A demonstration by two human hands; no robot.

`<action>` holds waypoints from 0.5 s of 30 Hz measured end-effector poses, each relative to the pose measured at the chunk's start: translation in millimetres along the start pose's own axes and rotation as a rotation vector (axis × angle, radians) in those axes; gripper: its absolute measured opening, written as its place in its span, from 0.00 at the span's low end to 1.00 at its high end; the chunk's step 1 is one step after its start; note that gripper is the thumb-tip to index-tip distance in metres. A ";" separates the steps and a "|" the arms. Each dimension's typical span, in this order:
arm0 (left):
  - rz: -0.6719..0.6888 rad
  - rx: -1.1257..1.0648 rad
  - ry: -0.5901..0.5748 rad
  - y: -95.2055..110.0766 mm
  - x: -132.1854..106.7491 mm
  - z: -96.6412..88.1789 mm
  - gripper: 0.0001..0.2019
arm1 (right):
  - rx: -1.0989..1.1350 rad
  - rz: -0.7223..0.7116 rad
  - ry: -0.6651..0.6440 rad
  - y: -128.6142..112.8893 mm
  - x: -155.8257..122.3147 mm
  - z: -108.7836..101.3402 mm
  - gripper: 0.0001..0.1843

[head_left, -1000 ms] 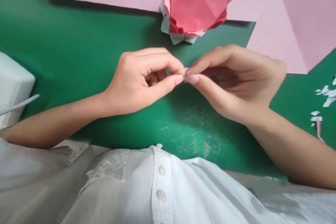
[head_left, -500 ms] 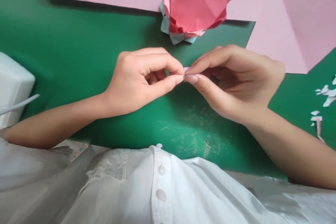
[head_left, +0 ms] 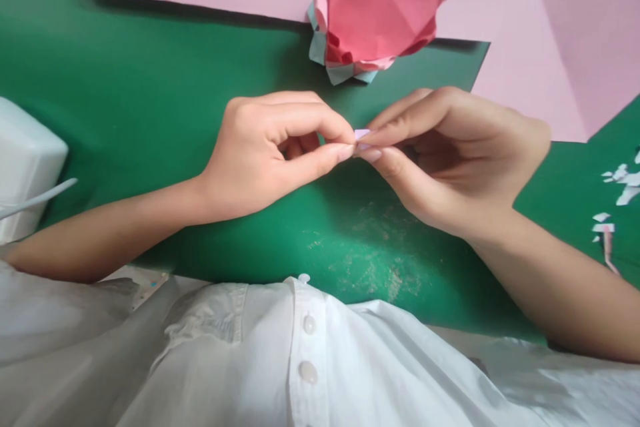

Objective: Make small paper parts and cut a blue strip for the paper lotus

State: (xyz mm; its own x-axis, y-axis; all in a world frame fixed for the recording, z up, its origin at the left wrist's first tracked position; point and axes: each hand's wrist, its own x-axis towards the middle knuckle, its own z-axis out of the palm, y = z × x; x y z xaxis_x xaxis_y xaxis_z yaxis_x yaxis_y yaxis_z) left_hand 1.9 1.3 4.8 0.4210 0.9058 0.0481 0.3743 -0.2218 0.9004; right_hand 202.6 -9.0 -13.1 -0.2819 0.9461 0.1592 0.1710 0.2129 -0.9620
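Two fingertip pinches closed on tiny pale-lilac paper scrap (head_left: 361, 134) | scrap held just above green table surface (head_left: 150, 100), between left hand (head_left: 270, 150) and right hand (head_left: 450, 153) | judged: edges to be aligned first, fold pressed with thumb pads, grip light

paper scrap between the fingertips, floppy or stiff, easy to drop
Probably very light: the paper scrap is tiny, barely showing between the left hand and right hand. Likely thin and easily creased. It could slip or blow away if released.
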 end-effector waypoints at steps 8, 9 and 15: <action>0.000 -0.016 -0.025 -1.0 1.1 -1.5 0.07 | 0.002 -0.030 -0.020 -0.5 0.5 -0.5 0.07; -0.005 -0.011 -0.027 -1.0 1.0 -1.8 0.08 | 0.004 -0.027 -0.021 -0.8 0.6 -0.5 0.07; 0.015 -0.015 -0.026 -0.3 1.1 -2.3 0.07 | 0.049 -0.028 -0.020 0.1 0.8 -0.8 0.09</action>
State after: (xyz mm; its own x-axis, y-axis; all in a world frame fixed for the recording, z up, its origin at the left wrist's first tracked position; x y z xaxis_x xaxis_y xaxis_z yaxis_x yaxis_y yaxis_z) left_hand 0.4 3.2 5.5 0.4476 0.8928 0.0503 0.3556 -0.2293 0.9061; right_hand 203.2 -8.0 -12.9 -0.3052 0.9347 0.1824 0.1162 0.2266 -0.9670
